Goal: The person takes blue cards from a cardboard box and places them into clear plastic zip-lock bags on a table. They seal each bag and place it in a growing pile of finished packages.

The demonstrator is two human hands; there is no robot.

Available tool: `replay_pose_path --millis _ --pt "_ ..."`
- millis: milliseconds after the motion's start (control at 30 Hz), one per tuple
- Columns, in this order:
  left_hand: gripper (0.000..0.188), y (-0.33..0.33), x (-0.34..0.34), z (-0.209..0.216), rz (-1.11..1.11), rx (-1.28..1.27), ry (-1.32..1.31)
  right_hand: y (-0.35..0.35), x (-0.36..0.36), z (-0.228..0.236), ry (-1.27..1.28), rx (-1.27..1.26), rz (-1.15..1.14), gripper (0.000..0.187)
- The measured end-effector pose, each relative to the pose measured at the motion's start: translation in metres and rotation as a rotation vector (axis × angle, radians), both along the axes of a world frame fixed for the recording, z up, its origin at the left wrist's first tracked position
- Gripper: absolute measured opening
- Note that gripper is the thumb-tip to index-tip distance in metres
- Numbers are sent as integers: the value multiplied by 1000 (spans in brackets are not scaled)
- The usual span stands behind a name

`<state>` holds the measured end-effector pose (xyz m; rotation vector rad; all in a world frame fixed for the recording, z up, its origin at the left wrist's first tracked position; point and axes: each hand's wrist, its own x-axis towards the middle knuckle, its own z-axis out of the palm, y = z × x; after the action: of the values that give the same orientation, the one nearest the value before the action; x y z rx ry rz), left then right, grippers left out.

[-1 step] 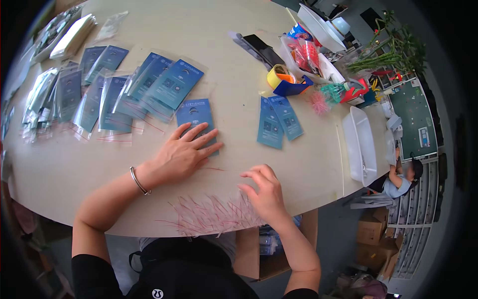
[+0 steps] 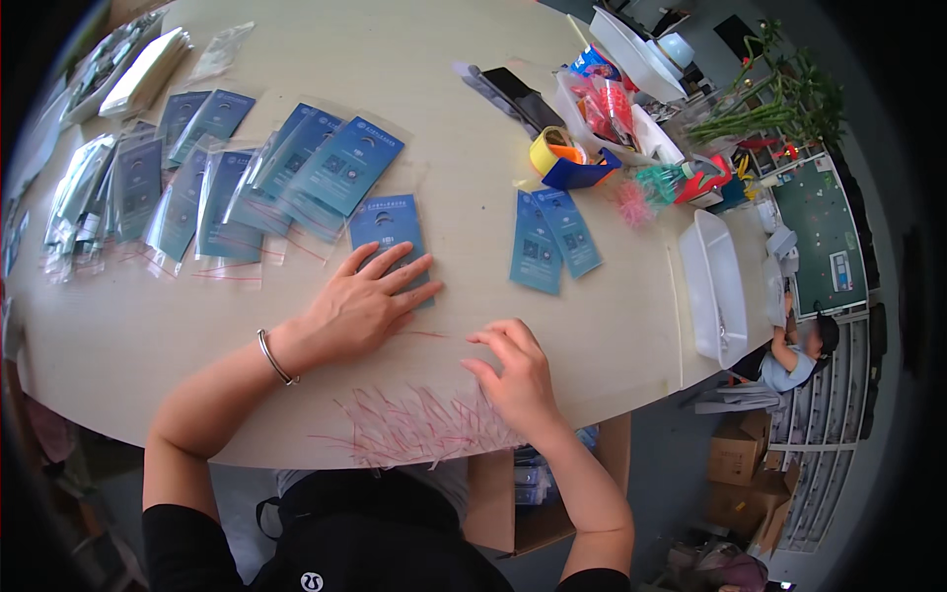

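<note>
My left hand (image 2: 357,308) lies with fingers spread over the lower part of a blue printed card (image 2: 387,217) in a clear plastic sleeve. To its right, my right hand (image 2: 515,380) hovers above the table with thumb and fingers curved and apart, and I see nothing between them. A thin red strip (image 2: 426,333) lies between the hands. Many clear strips with red lines (image 2: 409,424) are spread at the table's near edge. Beyond the left hand, several sleeved blue cards (image 2: 345,163) overlap in a row. Two more blue cards (image 2: 550,242) lie beyond the right hand.
A yellow-and-blue tape dispenser (image 2: 572,163), a dark phone (image 2: 518,99) and a tub of red items (image 2: 602,109) stand far right. A white tray (image 2: 712,286) sits at the right edge. Below the table is an open cardboard box (image 2: 493,508). A person (image 2: 784,360) works farther right.
My right hand has shifted slightly to the left and away from me. The left hand stays on the sleeved card.
</note>
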<state>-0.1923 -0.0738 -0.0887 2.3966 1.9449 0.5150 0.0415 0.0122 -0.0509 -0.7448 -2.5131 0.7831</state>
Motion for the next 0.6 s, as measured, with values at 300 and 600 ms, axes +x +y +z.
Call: replay_pose_path --millis 300,600 --pt "46 -1 0 -4 16 7 -25 10 -36 -32 -96 285 198 12" --pt "46 -2 -1 0 22 1 -25 -7 -38 -15 -20 168 139 13"
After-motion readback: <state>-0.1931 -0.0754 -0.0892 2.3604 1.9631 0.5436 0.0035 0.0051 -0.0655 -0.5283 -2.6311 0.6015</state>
